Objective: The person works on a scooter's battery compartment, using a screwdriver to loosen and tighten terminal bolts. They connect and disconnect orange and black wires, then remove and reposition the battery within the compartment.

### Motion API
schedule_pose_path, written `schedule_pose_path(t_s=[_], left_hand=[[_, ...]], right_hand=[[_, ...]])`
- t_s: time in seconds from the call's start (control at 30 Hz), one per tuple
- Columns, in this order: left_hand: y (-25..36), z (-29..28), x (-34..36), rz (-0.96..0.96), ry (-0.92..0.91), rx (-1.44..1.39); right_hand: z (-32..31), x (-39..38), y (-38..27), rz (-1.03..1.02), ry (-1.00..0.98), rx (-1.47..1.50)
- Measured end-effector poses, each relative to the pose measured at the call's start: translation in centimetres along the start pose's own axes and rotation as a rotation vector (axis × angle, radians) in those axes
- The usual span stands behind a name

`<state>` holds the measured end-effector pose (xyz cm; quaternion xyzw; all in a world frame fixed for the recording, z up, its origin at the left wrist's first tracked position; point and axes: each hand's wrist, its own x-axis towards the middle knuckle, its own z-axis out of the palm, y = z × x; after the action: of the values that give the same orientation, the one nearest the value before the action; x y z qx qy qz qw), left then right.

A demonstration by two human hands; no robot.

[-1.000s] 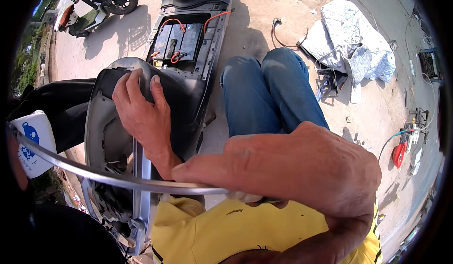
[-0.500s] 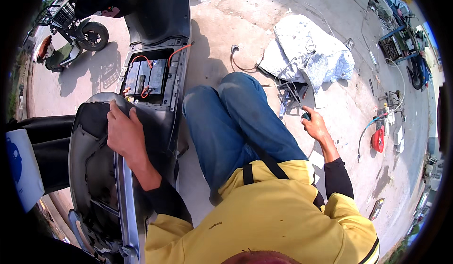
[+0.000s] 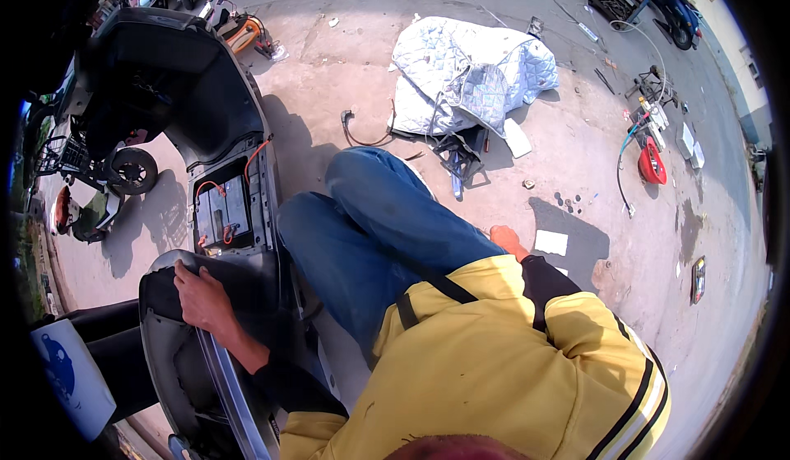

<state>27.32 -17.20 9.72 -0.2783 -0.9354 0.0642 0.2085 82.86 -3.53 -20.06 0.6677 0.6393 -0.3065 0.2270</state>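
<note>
My left hand [image 3: 206,297] is closed on the front edge of a black scooter seat [image 3: 177,336], its thumb toward the footwell. Just ahead of it, dark batteries [image 3: 234,206] with orange leads sit in the scooter's open floor compartment. My right hand [image 3: 510,242] is low beside my right thigh. The leg hides its fingers, and whatever they may hold cannot be seen.
A silvery quilted cover [image 3: 436,57] lies on the concrete ahead, with a dark metal stand [image 3: 457,160] and a black cable [image 3: 350,131] near it. Farther right is a red bowl-shaped thing [image 3: 652,162]. Another scooter [image 3: 132,172] stands at left.
My right hand has moved back and in toward my thigh; the dark-handled tool it held is out of sight. My left hand stays on the seat. The view has shifted.
</note>
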Motion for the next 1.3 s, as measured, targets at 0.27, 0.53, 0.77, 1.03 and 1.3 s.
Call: schedule_pose_path(t_s=[0.27,0.53,0.77,1.03,1.3], left_hand=[[-0.5,0.6,0.0,-0.002,0.021,-0.012],[-0.6,1.5,1.3,-0.003,0.078,-0.136],[-2.9,1.1,-0.2,-0.029,0.138,-0.087],[0.8,0.3,-0.2,-0.054,0.072,-0.074],[-0.1,0.9,-0.1,-0.019,0.073,-0.061]], right_hand=[[2.8,2.3,-0.1,-0.051,0.013,0.063],[6.4,4.3,0.9,-0.143,0.046,0.035],[5.9,3.8,-1.1,-0.184,0.019,0.008],[4.2,4.2,-2.0,-0.143,0.017,-0.013],[4.9,4.6,-4.2,-0.169,0.002,-0.017]])
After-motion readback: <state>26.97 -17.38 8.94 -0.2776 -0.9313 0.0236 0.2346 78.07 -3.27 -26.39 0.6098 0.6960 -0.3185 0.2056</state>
